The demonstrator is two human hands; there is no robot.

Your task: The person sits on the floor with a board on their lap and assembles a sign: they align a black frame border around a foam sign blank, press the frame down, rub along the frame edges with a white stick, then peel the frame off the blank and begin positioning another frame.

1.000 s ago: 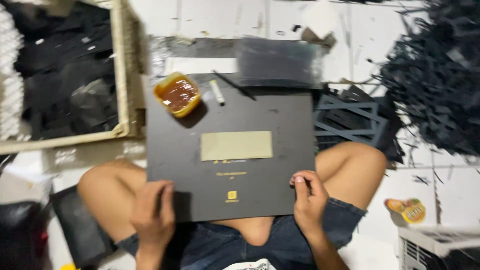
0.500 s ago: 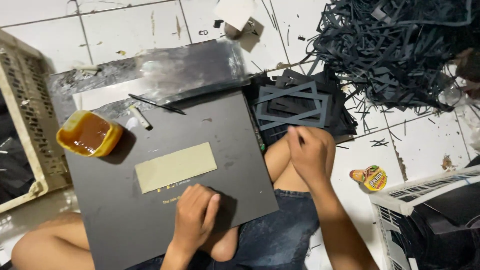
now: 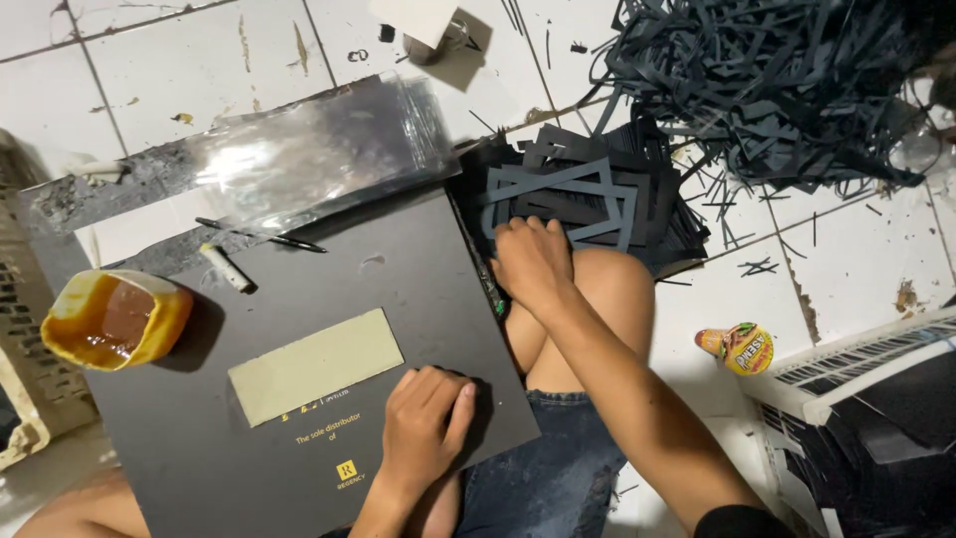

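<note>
1. While the board (image 3: 329,339) lies across my lap, my left hand (image 3: 426,423) presses flat on its near edge, grip apart.
2. Right of the board, my right hand (image 3: 533,261) curls fingers onto stacked frames (image 3: 588,194).

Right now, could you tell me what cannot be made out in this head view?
- Right hand: fingertips hidden among the dark frame cutouts; whether it grips one is unclear.
- Black board: lower left cut off by the picture's edge.
- Yellow cup: brown contents unidentifiable.
- Left hand: rests on the board.
</note>
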